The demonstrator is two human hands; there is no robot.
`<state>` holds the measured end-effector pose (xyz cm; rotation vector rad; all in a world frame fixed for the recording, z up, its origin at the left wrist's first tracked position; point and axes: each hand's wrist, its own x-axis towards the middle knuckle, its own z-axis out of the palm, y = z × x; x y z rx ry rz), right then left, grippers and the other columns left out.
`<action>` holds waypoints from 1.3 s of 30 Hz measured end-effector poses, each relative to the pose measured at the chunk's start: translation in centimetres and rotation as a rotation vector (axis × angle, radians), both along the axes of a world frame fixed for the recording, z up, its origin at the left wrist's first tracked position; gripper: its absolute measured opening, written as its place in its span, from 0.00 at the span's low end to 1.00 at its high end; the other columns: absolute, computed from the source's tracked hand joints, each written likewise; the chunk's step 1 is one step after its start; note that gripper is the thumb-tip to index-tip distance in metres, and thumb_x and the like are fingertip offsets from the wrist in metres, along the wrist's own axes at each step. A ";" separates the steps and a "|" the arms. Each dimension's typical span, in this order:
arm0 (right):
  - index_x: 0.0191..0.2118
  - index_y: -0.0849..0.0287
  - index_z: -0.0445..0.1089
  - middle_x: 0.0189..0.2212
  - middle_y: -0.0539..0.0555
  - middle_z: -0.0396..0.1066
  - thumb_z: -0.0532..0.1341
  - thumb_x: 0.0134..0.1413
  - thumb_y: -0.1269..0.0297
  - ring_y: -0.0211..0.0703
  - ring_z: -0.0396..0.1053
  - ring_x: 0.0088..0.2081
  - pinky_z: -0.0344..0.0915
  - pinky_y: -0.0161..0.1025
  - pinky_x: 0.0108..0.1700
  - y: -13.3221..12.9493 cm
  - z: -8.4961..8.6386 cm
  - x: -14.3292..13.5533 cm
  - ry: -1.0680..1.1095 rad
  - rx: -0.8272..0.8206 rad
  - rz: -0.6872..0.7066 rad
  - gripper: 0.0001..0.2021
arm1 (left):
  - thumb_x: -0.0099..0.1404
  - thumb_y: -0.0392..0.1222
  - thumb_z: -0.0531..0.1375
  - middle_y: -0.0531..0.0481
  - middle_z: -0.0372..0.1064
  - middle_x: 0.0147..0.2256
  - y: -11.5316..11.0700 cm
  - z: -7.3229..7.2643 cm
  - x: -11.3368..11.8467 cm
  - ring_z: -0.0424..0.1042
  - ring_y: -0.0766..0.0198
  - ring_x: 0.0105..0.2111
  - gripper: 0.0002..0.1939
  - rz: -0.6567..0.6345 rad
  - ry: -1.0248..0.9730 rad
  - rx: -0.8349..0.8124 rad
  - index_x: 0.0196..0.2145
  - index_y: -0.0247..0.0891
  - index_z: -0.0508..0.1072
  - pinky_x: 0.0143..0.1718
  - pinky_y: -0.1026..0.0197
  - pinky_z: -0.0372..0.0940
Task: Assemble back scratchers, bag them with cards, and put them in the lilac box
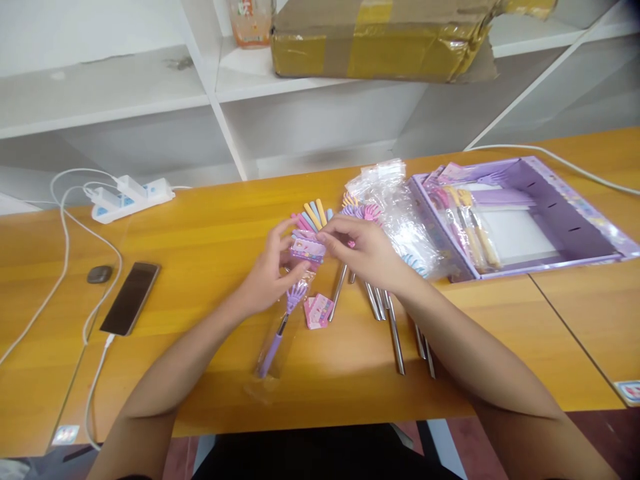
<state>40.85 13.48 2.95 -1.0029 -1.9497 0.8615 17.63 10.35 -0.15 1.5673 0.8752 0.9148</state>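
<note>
- My L hand (273, 267) gripped a purple printed card (307, 249); R hand (361, 245) had fingertips at its edge, couldn't tell if gripping.
- Bagged purple backscratcher (277, 340) was just below L hand, nr pink card (319, 312) on worktop (210, 253).

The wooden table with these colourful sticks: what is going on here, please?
Someone's left hand has a printed card in its grip; the right hand is at the card's edge. Just below is a purple hand-shaped stick in clear wrapping. Loose sticks lie to the right, near clear bags and an open purple box.
</note>
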 end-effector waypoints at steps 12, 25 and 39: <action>0.35 0.56 0.76 0.30 0.51 0.72 0.61 0.74 0.57 0.41 0.66 0.33 0.62 0.42 0.39 0.0 -0.2 -0.3 0.003 0.150 -0.132 0.15 | 0.74 0.45 0.65 0.44 0.77 0.54 0.3 1.0 -0.5 0.77 0.56 0.48 0.17 0.043 0.318 0.283 0.59 0.47 0.76 0.49 0.55 0.71; 0.46 0.55 0.78 0.43 0.54 0.78 0.57 0.76 0.47 0.42 0.74 0.44 0.68 0.41 0.47 0.5 -0.5 0.1 0.105 -0.125 0.123 0.19 | 0.70 0.44 0.70 0.46 0.77 0.47 0.4 0.3 -0.4 0.81 0.59 0.44 0.35 0.088 0.077 0.043 0.70 0.46 0.63 0.48 0.57 0.74; 0.37 0.59 0.78 0.29 0.49 0.74 0.67 0.67 0.48 0.37 0.66 0.31 0.59 0.37 0.34 -0.3 -1.3 -0.9 0.011 -0.291 0.162 0.17 | 0.74 0.55 0.66 0.50 0.76 0.35 0.5 0.5 -0.6 0.74 0.64 0.33 0.15 0.166 0.142 0.033 0.41 0.39 0.75 0.36 0.62 0.67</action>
